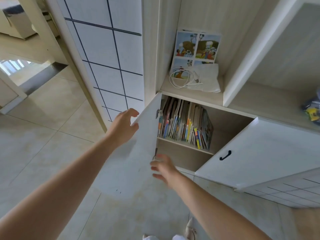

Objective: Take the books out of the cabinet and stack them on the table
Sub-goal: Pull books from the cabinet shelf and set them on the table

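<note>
A row of thin colourful books stands upright on the upper shelf inside the low cabinet, leaning left. Both white doors are swung open: the left door and the right door with a black handle. My left hand rests against the outer edge of the left door, fingers curled around it. My right hand is blurred, fingers apart and holding nothing, in front of the cabinet's lower compartment just right of the left door. No table is in view.
On the open shelf above lie an illustrated picture book, a coiled white cable and a white cloth. A blue-and-yellow bag sits on the right shelf. A white door with dark grid lines stands left; tiled floor below.
</note>
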A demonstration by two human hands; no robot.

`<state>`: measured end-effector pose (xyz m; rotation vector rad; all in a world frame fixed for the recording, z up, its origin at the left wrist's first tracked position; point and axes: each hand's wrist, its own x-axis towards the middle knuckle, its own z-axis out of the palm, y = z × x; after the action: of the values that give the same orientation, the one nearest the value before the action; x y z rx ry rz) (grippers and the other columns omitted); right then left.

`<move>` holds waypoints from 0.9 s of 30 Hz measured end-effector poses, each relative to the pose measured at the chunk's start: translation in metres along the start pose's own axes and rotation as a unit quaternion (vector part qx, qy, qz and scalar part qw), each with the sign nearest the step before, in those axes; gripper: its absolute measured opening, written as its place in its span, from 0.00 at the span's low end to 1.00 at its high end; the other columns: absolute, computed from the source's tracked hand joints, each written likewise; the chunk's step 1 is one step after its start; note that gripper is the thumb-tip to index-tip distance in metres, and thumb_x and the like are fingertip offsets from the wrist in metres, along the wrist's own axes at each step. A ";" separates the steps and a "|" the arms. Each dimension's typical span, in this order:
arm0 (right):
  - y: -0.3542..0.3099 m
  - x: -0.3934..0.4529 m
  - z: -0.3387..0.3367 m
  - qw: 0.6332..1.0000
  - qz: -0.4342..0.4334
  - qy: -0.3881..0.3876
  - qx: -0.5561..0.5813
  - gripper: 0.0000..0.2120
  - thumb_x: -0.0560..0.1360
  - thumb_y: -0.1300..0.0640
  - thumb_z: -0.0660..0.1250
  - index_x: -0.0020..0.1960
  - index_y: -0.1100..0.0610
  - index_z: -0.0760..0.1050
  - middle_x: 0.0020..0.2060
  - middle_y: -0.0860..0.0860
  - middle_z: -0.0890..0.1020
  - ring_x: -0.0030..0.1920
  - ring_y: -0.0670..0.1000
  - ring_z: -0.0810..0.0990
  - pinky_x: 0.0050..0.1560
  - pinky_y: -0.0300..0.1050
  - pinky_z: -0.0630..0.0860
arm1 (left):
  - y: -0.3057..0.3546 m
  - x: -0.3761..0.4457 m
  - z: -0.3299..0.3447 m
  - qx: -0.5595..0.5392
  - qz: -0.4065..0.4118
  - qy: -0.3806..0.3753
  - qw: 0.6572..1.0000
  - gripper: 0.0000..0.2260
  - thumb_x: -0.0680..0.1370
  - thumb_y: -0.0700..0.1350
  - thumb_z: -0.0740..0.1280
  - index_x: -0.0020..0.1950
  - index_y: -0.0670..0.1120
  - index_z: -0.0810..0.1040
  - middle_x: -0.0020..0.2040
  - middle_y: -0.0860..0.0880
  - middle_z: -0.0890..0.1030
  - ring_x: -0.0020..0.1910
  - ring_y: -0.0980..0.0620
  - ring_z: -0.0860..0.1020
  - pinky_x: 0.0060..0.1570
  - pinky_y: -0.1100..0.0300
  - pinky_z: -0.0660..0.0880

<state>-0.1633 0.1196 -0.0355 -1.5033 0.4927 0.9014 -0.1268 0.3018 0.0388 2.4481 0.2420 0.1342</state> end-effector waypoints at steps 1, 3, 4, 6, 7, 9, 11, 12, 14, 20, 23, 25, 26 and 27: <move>-0.004 0.003 -0.022 0.999 -0.012 0.038 -0.010 0.21 0.77 0.64 0.63 0.69 0.58 0.65 0.54 0.55 0.77 0.51 0.53 0.77 0.55 0.51 0.76 | 0.007 -0.004 0.006 0.025 0.041 0.008 0.999 0.16 0.75 0.38 0.67 0.62 0.45 0.75 0.60 0.48 0.79 0.60 0.47 0.75 0.58 0.53 0.72; -0.012 0.008 -0.066 0.994 -0.024 0.098 -0.037 0.19 0.79 0.64 0.62 0.69 0.59 0.66 0.56 0.57 0.78 0.54 0.55 0.79 0.58 0.53 0.77 | 0.018 -0.011 0.019 0.046 0.097 0.003 0.994 0.16 0.76 0.37 0.67 0.63 0.43 0.75 0.62 0.47 0.79 0.64 0.47 0.73 0.64 0.53 0.70; -0.016 0.011 -0.087 0.991 -0.026 0.120 -0.047 0.19 0.79 0.64 0.62 0.69 0.59 0.67 0.56 0.58 0.78 0.56 0.56 0.79 0.58 0.54 0.78 | 0.023 -0.014 0.027 0.051 0.109 -0.004 0.993 0.15 0.76 0.37 0.67 0.63 0.43 0.75 0.62 0.47 0.79 0.65 0.48 0.74 0.65 0.54 0.69; -0.026 0.014 -0.124 0.987 -0.026 0.148 -0.055 0.17 0.78 0.65 0.62 0.67 0.60 0.69 0.55 0.60 0.79 0.56 0.58 0.80 0.58 0.54 0.78 | 0.034 -0.014 0.048 0.047 0.107 -0.028 0.993 0.15 0.77 0.38 0.67 0.64 0.44 0.75 0.63 0.48 0.79 0.65 0.50 0.74 0.65 0.57 0.68; -0.032 0.014 -0.139 0.986 -0.026 0.154 -0.064 0.16 0.79 0.65 0.62 0.66 0.61 0.70 0.56 0.61 0.79 0.57 0.59 0.80 0.58 0.55 0.78 | 0.038 -0.013 0.059 0.040 0.093 -0.043 0.994 0.15 0.77 0.38 0.66 0.64 0.44 0.75 0.63 0.48 0.78 0.65 0.51 0.73 0.65 0.59 0.67; -0.046 0.019 -0.170 0.982 -0.017 0.162 -0.098 0.14 0.79 0.67 0.60 0.65 0.65 0.70 0.59 0.68 0.77 0.60 0.65 0.77 0.63 0.61 0.74 | 0.048 -0.008 0.087 0.028 0.051 -0.065 0.996 0.15 0.78 0.39 0.66 0.64 0.46 0.74 0.63 0.49 0.78 0.65 0.52 0.73 0.63 0.61 0.66; -0.055 0.027 -0.196 0.980 -0.007 0.168 -0.109 0.15 0.79 0.68 0.57 0.64 0.70 0.69 0.58 0.73 0.74 0.60 0.69 0.76 0.66 0.63 0.69 | 0.055 -0.005 0.114 0.012 0.002 -0.094 0.996 0.15 0.78 0.38 0.65 0.64 0.47 0.74 0.63 0.49 0.78 0.63 0.50 0.73 0.59 0.61 0.68; -0.059 0.030 -0.210 0.978 -0.007 0.167 -0.122 0.13 0.79 0.68 0.57 0.62 0.69 0.71 0.56 0.72 0.76 0.56 0.68 0.77 0.66 0.62 0.70 | 0.061 -0.004 0.131 -0.001 -0.024 -0.105 0.994 0.16 0.78 0.38 0.64 0.64 0.47 0.74 0.62 0.50 0.77 0.62 0.51 0.74 0.57 0.61 0.68; -0.069 0.038 -0.233 0.979 -0.013 0.151 -0.138 0.06 0.79 0.65 0.59 0.52 0.61 0.74 0.57 0.67 0.78 0.50 0.60 0.79 0.62 0.58 0.76 | 0.074 -0.001 0.163 -0.028 -0.072 -0.132 0.988 0.16 0.77 0.38 0.64 0.65 0.47 0.74 0.61 0.52 0.77 0.59 0.52 0.75 0.54 0.63 0.69; -0.096 0.087 -0.288 0.976 -0.007 0.101 -0.194 0.07 0.79 0.57 0.62 0.54 0.56 0.75 0.56 0.60 0.80 0.57 0.60 0.80 0.56 0.53 0.79 | 0.104 0.010 0.267 -0.125 -0.199 -0.149 0.960 0.15 0.75 0.37 0.67 0.62 0.42 0.75 0.60 0.46 0.79 0.58 0.51 0.76 0.54 0.63 0.70; -0.107 0.117 -0.295 0.969 0.016 0.058 -0.238 0.09 0.80 0.54 0.61 0.52 0.59 0.76 0.58 0.64 0.79 0.59 0.62 0.78 0.61 0.56 0.77 | 0.112 0.014 0.320 -0.192 -0.266 -0.136 0.935 0.16 0.75 0.37 0.67 0.62 0.44 0.74 0.61 0.46 0.79 0.58 0.50 0.76 0.52 0.64 0.69; -0.113 0.121 -0.287 0.966 0.028 0.033 -0.254 0.13 0.80 0.51 0.61 0.52 0.61 0.76 0.59 0.66 0.77 0.61 0.65 0.77 0.64 0.61 0.73 | 0.116 0.014 0.338 -0.209 -0.276 -0.139 0.928 0.18 0.75 0.37 0.67 0.64 0.44 0.73 0.63 0.46 0.78 0.61 0.49 0.75 0.54 0.63 0.70; -0.114 0.130 -0.284 0.964 0.026 0.028 -0.263 0.15 0.80 0.49 0.62 0.53 0.62 0.76 0.59 0.67 0.77 0.62 0.66 0.76 0.64 0.62 0.72 | 0.116 0.015 0.347 -0.214 -0.280 -0.134 0.926 0.18 0.75 0.37 0.66 0.65 0.44 0.72 0.64 0.46 0.77 0.61 0.49 0.75 0.56 0.61 0.70; -0.116 0.142 -0.280 0.962 0.021 0.033 -0.269 0.17 0.79 0.48 0.62 0.54 0.63 0.75 0.58 0.67 0.77 0.61 0.66 0.77 0.64 0.60 0.73 | 0.114 0.019 0.356 -0.222 -0.285 -0.124 0.924 0.19 0.75 0.38 0.66 0.66 0.44 0.72 0.64 0.47 0.76 0.62 0.49 0.74 0.56 0.61 0.70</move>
<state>0.0796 -0.1046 -0.0877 -2.0253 0.3391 1.0755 -0.0358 0.0007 -0.1643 1.8339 0.7137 -0.3397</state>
